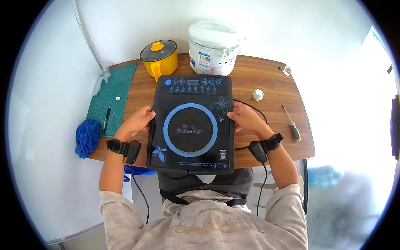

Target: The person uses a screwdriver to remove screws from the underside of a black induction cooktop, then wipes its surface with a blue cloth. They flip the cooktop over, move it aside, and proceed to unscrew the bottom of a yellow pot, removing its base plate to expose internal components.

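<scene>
A black induction cooker (191,141) with a blue ring is held up over the table's front edge, its button panel (192,82) toward the far side. On its left edge my left hand (139,121) grips with the thumb on top; the other fingers are partly hidden below. My right hand (246,118) clasps the right edge in the same way. From behind the cooker a black cord (255,109) runs out beside my right hand. Each wrist wears a black strap with a small box and a cable.
At the back of the wooden table (271,71) stand a yellow pot (166,62) with a glass lid and a white rice cooker (212,52). On the left are a green cutting mat (114,96), a pen (106,120) and blue cloth (87,137). A white jar (258,95) and screwdriver (294,130) lie right.
</scene>
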The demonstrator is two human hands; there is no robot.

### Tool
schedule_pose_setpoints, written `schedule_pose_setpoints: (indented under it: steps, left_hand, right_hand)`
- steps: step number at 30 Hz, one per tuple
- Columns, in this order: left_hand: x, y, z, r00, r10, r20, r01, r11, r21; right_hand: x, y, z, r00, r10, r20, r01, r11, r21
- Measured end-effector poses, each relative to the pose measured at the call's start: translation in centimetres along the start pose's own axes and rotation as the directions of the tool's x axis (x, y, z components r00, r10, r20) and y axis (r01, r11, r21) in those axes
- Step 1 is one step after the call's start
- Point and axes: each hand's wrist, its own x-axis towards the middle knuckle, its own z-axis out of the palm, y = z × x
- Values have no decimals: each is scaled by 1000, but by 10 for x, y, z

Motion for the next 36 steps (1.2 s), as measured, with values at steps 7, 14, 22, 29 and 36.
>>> schedule_pose_setpoints:
  steps: [7, 14, 22, 29, 36]
  left_hand:
    - [-47, 33, -5, 976, 171, -135, -182, 981, -67]
    - [-86, 56, -12, 939, 275, -207, -289, 957, -37]
    - [-107, 63, -5, 812, 450, -371, -483, 875, 4]
    - [-113, 64, -8, 650, 646, -399, -672, 735, 95]
    - [-107, 30, -5, 520, 730, -443, -724, 652, 224]
  right_hand:
    - [-30, -22, -5, 984, -128, -122, 130, 991, 10]
    - [-63, -65, -13, 964, -190, -187, 203, 978, 54]
    - [-85, -80, -6, 847, -405, -345, 392, 913, -110]
    - [-92, -82, -10, 643, -630, -435, 565, 774, -284]
    - [-94, -61, -1, 564, -715, -413, 549, 698, -460]
